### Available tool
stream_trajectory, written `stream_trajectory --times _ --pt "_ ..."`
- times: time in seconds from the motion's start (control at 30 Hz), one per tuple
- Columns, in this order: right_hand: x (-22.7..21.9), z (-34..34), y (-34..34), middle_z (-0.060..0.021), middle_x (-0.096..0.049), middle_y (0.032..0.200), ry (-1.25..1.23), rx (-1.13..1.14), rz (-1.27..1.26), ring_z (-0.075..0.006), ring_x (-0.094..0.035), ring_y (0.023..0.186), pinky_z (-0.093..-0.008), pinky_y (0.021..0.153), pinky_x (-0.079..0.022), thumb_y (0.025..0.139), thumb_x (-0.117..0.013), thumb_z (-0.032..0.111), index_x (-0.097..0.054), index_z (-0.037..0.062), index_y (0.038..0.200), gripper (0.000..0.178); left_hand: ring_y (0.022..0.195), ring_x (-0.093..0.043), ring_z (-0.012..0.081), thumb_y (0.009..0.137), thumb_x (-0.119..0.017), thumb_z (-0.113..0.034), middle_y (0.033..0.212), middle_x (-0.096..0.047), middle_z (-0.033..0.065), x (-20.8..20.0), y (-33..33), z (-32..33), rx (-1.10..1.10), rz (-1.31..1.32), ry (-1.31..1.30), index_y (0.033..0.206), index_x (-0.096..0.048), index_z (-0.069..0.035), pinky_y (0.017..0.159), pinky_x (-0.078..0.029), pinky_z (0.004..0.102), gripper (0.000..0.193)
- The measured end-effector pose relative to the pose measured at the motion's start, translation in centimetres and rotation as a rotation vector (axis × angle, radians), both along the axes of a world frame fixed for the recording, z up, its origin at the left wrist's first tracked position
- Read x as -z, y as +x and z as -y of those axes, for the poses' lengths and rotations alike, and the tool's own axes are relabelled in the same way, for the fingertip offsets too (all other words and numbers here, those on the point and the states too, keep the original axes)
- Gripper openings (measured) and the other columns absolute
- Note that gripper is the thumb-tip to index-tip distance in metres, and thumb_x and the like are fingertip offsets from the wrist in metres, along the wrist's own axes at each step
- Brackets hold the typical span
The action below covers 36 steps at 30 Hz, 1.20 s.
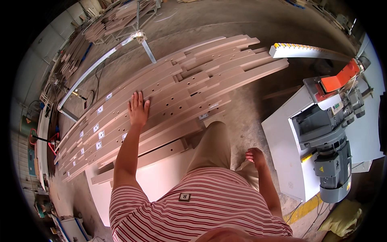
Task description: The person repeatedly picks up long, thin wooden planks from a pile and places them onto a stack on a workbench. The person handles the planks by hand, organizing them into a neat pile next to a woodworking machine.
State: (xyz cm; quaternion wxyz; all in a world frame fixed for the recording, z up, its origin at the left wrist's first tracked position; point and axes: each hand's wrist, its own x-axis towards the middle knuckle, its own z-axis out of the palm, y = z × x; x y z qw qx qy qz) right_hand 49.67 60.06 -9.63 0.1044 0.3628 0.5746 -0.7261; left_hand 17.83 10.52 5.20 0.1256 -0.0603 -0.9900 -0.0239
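My left hand [138, 112] lies flat on a wide stack of brown boards [189, 83], its fingers close together and pointing away from me. Round holes run along many of these boards, and several carry small white labels [101, 134] toward the left end. The boards are of uneven length, so their right ends are stepped. My right hand [255, 156] hangs at my right side over the floor, fingers curled. Nothing shows in it, though its palm is turned out of sight.
At my right stands a pale machine with a dark grey motor [334, 169] and an orange guard [340, 78]. Its white rail [310, 52] reaches toward the boards' right end. A metal frame [100, 64] stands beyond the stack. A white panel [161, 171] lies at its near side.
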Motion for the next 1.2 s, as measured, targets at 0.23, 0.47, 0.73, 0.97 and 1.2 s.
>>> stream_trajectory --times 0.23,0.47,0.73,0.97,1.2 --pt "9.1 -2.5 5.4 -0.0080 -0.066 0.080 0.296 -0.077 0.054 -0.0158 -0.064 0.066 -0.0287 0.060 -0.054 0.091 -0.056 0.016 -0.061 0.0005 0.091 0.016 0.146 -0.011 0.0334 0.091 -0.036 -0.067 0.157 -0.016 0.0184 -2.7 -2.3 -5.6 -0.166 0.108 -0.008 0.152 -0.019 -0.013 0.112 -0.006 0.0611 0.083" --pt "7.0 -1.5 5.4 -0.0085 -0.066 0.078 0.396 -0.008 0.032 -0.0152 -0.064 0.065 -0.0284 0.061 -0.054 0.088 -0.057 0.016 -0.063 -0.0018 0.092 0.019 0.145 -0.012 0.0356 0.091 -0.038 -0.063 0.155 -0.019 0.0184 -1.8 -5.2 -14.3 0.035 0.038 0.019 0.152 -0.016 -0.010 0.108 -0.007 0.0690 0.084" --pt "6.0 -0.8 5.8 -0.0081 -0.067 0.078 0.442 0.030 0.020 -0.0150 -0.065 0.066 -0.0289 0.062 -0.054 0.088 -0.056 0.015 -0.064 -0.0012 0.095 0.019 0.143 -0.025 0.0271 0.098 -0.035 -0.035 0.150 -0.034 0.0136 1.0 -7.6 -14.5 -0.035 -0.096 0.149 0.147 -0.032 -0.011 0.108 -0.009 0.0674 0.055" --pt "7.6 -1.4 5.6 -0.0084 -0.068 0.078 0.450 0.006 0.047 -0.0153 -0.066 0.066 -0.0288 0.062 -0.055 0.087 -0.056 0.015 -0.065 -0.0005 0.093 0.019 0.137 -0.036 0.0259 0.092 -0.052 -0.027 0.142 -0.047 0.0108 1.8 -7.9 -12.3 0.217 -0.189 0.427 0.126 -0.056 -0.018 0.113 -0.012 0.0575 0.035" --pt "7.0 -1.2 5.9 -0.0081 -0.068 0.077 0.519 0.002 0.053 -0.0147 -0.066 0.065 -0.0282 0.062 -0.055 0.087 -0.057 0.016 -0.065 0.0000 0.093 0.019 0.135 -0.038 0.0296 0.087 -0.061 -0.026 0.142 -0.047 0.0056 0.4 -6.1 -13.8 0.216 -0.242 0.195 0.105 -0.065 -0.023 0.110 -0.016 0.0626 0.019"
